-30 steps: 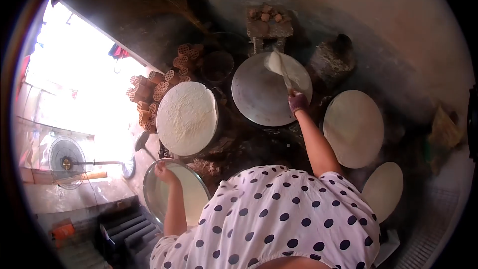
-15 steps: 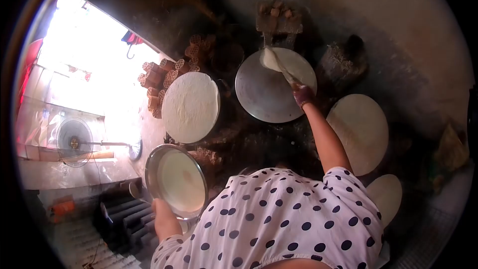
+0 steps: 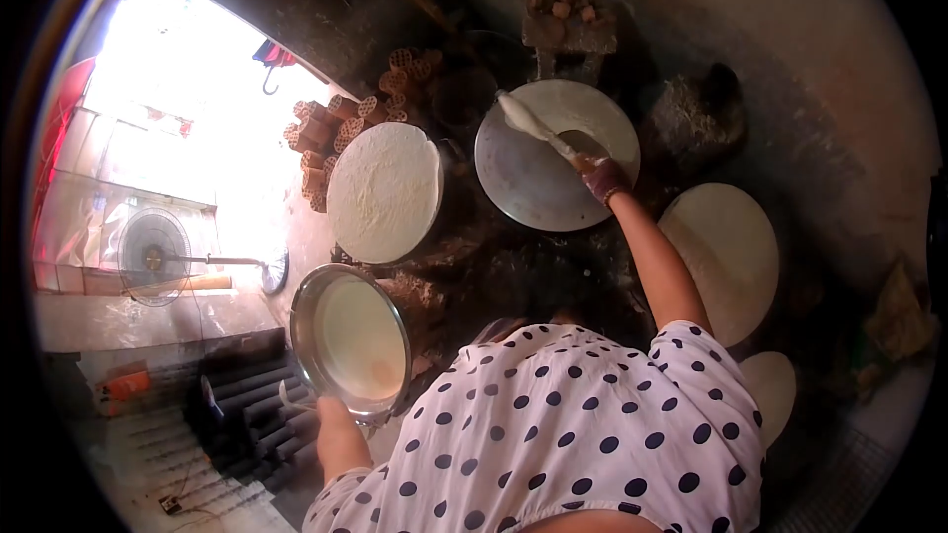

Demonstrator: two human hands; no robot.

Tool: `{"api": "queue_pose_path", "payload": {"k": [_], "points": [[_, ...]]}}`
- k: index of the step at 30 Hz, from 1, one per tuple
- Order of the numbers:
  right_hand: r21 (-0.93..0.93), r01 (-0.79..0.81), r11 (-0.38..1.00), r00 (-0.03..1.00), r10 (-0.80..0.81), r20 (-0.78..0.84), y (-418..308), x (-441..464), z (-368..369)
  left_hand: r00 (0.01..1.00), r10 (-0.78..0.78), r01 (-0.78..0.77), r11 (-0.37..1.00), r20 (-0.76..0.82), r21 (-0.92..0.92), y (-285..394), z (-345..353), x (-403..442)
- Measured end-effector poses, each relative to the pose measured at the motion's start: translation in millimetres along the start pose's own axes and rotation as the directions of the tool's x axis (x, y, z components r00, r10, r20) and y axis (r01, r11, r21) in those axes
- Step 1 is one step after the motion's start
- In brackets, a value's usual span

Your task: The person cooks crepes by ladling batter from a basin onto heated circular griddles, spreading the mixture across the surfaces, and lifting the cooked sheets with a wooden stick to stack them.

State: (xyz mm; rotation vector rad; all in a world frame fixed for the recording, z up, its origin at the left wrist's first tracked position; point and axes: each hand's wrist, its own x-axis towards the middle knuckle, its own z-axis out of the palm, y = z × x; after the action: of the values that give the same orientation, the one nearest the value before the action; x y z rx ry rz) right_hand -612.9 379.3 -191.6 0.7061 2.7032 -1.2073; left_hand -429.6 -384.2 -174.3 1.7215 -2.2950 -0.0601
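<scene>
My right hand (image 3: 604, 178), in a dark purple glove, grips a flat wooden stick (image 3: 565, 146) whose far part is wrapped or coated in something white. It is held over a large round griddle (image 3: 523, 188), which has a pale film on its far right side. My left hand (image 3: 330, 413) is low at the near left edge of a metal basin (image 3: 300, 336) holding creamy white liquid (image 3: 360, 336). A ladle (image 3: 287, 397) extends from that hand, outside the basin; the fingers are partly hidden. Beyond the basin lies a round white sheet (image 3: 385, 192) on a round support.
Perforated briquettes (image 3: 346, 109) are piled behind the white sheet. Pale round discs (image 3: 726, 257) stand at the right. A fan (image 3: 154, 259) is at the left, above dark stacked cylinders (image 3: 272, 410). A small stand (image 3: 570, 35) with broken chunks is at the back.
The stick's white far end has swung left across the griddle, and its white part looks narrower. The ladle in my left hand has turned. The whole view has shifted slightly.
</scene>
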Motion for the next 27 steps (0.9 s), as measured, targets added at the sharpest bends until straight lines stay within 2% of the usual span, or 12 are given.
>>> {"api": "queue_pose_path", "payload": {"k": [6, 8, 9, 14, 16, 17, 18, 20, 21, 24, 25, 27], "points": [[0.469, 0.100, 0.877, 0.992, -0.124, 0.022, 39.1, 12.3, -16.7, 1.000, 0.010, -0.010, 1.000, 0.004, 0.025, 0.1, -0.8, -1.1], [0.020, -0.162, 0.987, 0.986, 0.162, -0.043, 6.3, 5.6, -36.5, 1.000, 0.011, -0.011, 1.000, 0.004, 0.029, -1.2, -2.7, -1.1], [-0.057, 0.017, 0.998, 0.997, -0.022, -0.080, 20.0, 18.1, -18.1, 1.000, 0.017, -0.017, 1.000, -0.002, 0.024, -0.2, -1.0, 0.0], [-0.112, 0.041, 0.993, 0.988, -0.023, 0.155, 4.4, -13.1, -32.2, 1.000, 0.019, -0.019, 0.999, 0.003, 0.045, 3.9, 0.5, -0.8], [0.241, -0.109, 0.964, 0.968, 0.049, 0.246, 5.2, -17.3, -56.1, 1.000, 0.012, -0.012, 0.999, 0.004, 0.043, 6.6, 2.2, -1.9], [0.195, 0.208, 0.958, 0.978, -0.207, -0.026, 47.1, 5.9, -34.0, 1.000, 0.017, -0.017, 0.999, 0.005, 0.046, 8.3, -0.2, -3.3], [0.204, 0.198, 0.959, 0.980, -0.199, -0.013, 47.2, 14.1, -29.3, 1.000, 0.024, -0.024, 0.999, 0.004, 0.048, 8.4, -2.5, -2.8], [-0.150, -0.049, 0.988, 0.997, 0.038, -0.070, 37.4, 26.9, -29.7, 0.999, 0.042, -0.042, 0.998, -0.003, 0.044, 12.3, -4.3, -4.6], [-0.095, -0.115, 0.989, 0.991, 0.120, 0.051, -35.4, -16.7, -71.1, 0.999, 0.041, -0.041, 0.998, -0.006, 0.051, 12.5, -4.5, -3.2], [-0.117, 0.059, 0.991, 0.975, -0.032, 0.219, -4.2, -10.4, -52.9, 0.999, 0.039, -0.038, 0.998, -0.004, 0.054, 13.2, -8.3, -6.8], [0.018, 0.048, 0.999, 0.939, -0.052, 0.340, 12.6, -5.4, -52.6, 0.999, 0.034, -0.034, 0.998, -0.003, 0.054, 12.4, -9.0, -8.6], [0.017, 0.028, 0.999, 0.948, -0.032, 0.316, 40.2, 14.3, -54.5, 1.000, 0.028, -0.028, 0.998, 0.003, 0.062, 8.5, -11.5, -12.2]]}}
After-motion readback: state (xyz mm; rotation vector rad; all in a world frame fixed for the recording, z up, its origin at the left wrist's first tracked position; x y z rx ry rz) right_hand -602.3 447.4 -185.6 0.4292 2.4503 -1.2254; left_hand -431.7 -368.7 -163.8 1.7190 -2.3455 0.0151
